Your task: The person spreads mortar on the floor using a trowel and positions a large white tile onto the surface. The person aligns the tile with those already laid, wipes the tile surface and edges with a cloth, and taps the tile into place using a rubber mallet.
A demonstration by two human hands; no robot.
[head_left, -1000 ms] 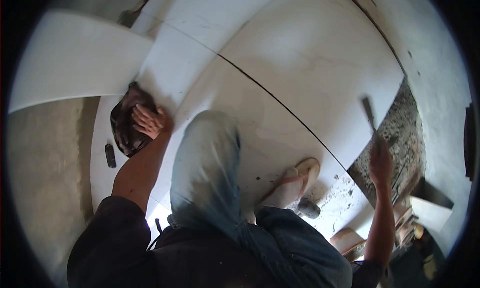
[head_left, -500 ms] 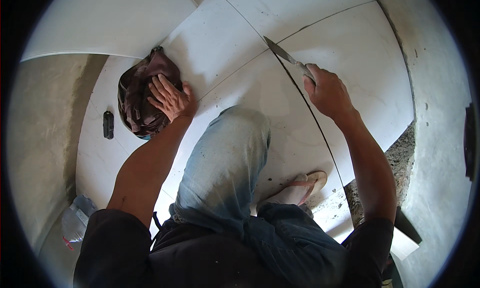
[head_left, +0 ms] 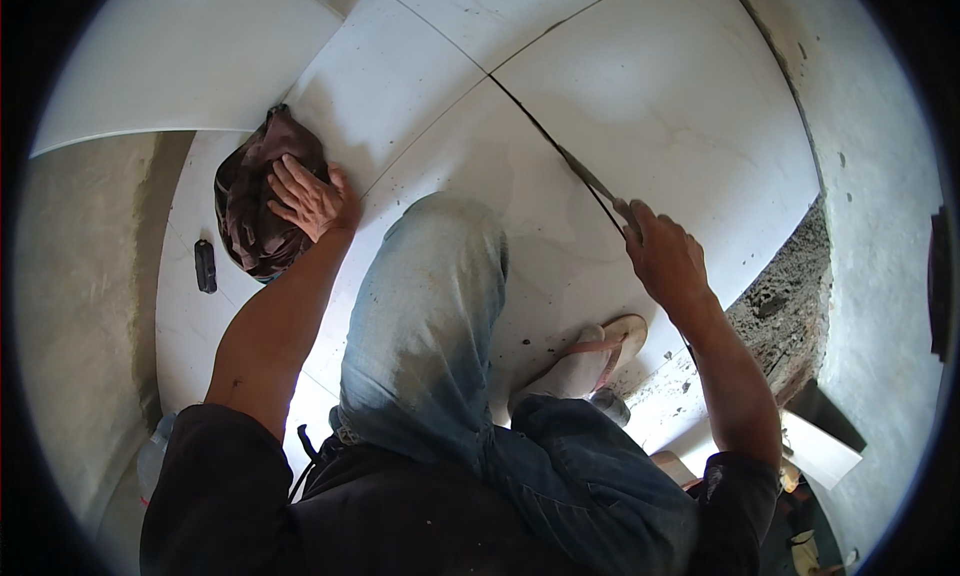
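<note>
My right hand (head_left: 665,261) is wrapped round the handle of a knife (head_left: 592,179) with a narrow, pointed blade. Its tip lies along the dark gap (head_left: 525,111) between two large white floor tiles (head_left: 680,96). How deep the blade sits in the gap I cannot tell. Leaning on a crumpled dark brown cloth bundle (head_left: 238,206), my left hand (head_left: 312,204) lies flat with its fingers spread. A small black object (head_left: 205,266) rests on the tiles left of the bundle.
A grey wall (head_left: 880,236) curves along the right, beside a patch of rough mortar (head_left: 785,301). A white panel (head_left: 170,56) juts in at upper left. My sandalled foot (head_left: 600,356) is near the gap. A clear plastic bottle (head_left: 152,466) stands at lower left.
The knife has come back toward me along the gap, away from the tile corner, in my right hand. My left hand stays on the bundle; the whole view has shifted a little.
</note>
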